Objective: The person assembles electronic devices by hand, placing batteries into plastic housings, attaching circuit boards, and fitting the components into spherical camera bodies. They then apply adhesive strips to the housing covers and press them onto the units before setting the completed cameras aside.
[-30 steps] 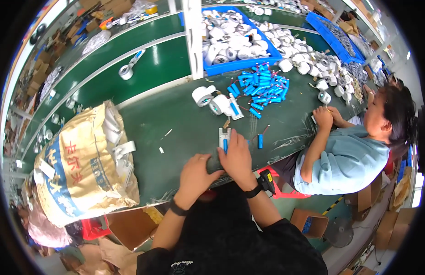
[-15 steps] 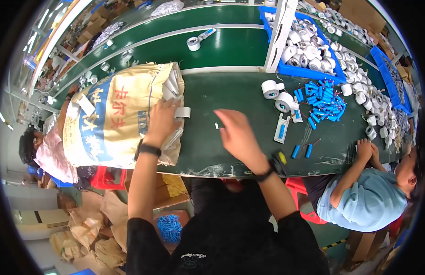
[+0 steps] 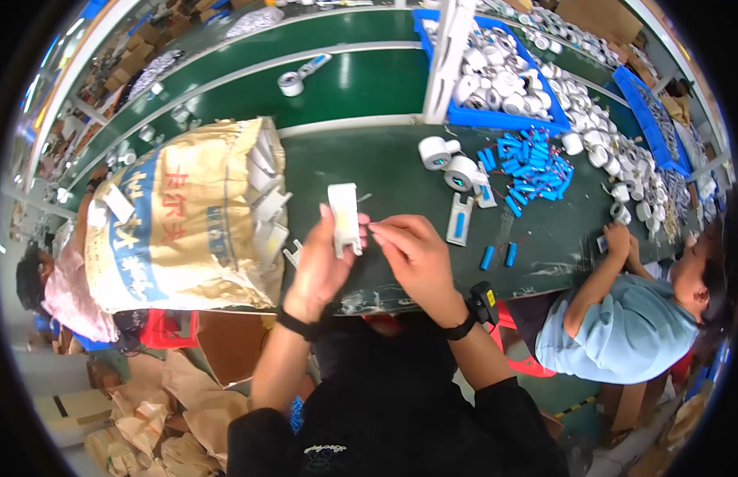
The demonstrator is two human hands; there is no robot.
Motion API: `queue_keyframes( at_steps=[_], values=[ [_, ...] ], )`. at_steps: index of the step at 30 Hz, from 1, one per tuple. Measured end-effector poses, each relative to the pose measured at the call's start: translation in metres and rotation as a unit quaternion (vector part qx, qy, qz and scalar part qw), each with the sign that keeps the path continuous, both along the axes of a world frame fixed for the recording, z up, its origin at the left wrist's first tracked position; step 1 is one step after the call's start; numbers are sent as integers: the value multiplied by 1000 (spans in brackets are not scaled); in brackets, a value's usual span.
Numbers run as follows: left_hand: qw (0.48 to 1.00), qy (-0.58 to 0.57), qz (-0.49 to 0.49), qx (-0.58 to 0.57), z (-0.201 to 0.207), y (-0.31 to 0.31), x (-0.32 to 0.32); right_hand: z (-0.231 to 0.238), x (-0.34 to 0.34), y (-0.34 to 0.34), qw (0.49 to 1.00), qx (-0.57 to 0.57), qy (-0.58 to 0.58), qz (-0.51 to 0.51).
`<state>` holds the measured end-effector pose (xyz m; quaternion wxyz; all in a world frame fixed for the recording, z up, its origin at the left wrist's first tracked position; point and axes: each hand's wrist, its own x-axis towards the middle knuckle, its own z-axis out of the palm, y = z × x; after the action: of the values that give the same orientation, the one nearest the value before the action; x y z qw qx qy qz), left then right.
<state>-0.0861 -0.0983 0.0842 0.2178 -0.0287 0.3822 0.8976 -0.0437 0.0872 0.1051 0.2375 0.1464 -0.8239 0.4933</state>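
My left hand [image 3: 321, 262] is closed around a long white plastic housing piece [image 3: 343, 213], held upright over the green work table. Close by on its right, my right hand [image 3: 417, 253] has thumb and forefinger pinched together; anything between them is too small to make out. Left of my hands lies a big cream woven sack [image 3: 186, 215], its mouth facing them and full of white plastic pieces [image 3: 267, 208]. To the right, a white handle part [image 3: 459, 219] with a blue cylindrical battery in it rests beside two white round-headed devices [image 3: 461, 172].
A heap of blue batteries [image 3: 536, 167] lies right of centre. Behind it a blue bin [image 3: 508, 119] holds white round parts, next to a white upright post [image 3: 448, 63]. A co-worker in a light blue shirt [image 3: 615, 318] sits at right; another person is beyond the sack.
My left hand has moved from the sack's mouth toward the right, bringing out a white housing piece. My right hand, formerly with fingers apart, now pinches near it. The whole view has shifted slightly.
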Motion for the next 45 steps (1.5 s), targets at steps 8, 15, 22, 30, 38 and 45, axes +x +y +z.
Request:
queue_keyframes(
  at_steps=[8, 15, 22, 30, 38, 45],
  values=[
    [981, -145, -16, 125, -74, 48, 42, -55, 23, 5, 994, 94, -9, -62],
    [990, -119, -60, 39, -74, 40, 40, -46, 22, 6, 993, 41, -37, -105],
    [993, -55, -103, 15, -37, 29, 41, -58, 10, 41, 949, -134, -285, 20],
    [990, 139, -12, -17, -77, 42, 57, -46, 60, -4, 790, -481, -380, -17],
    [996, 85, -13, -22, -83, 33, 59, -36, 59, 7, 996, 84, -37, -16],
    [997, 58, -45, -13, -88, 29, 58, -44, 55, 6, 996, 80, -38, -16]
  ],
)
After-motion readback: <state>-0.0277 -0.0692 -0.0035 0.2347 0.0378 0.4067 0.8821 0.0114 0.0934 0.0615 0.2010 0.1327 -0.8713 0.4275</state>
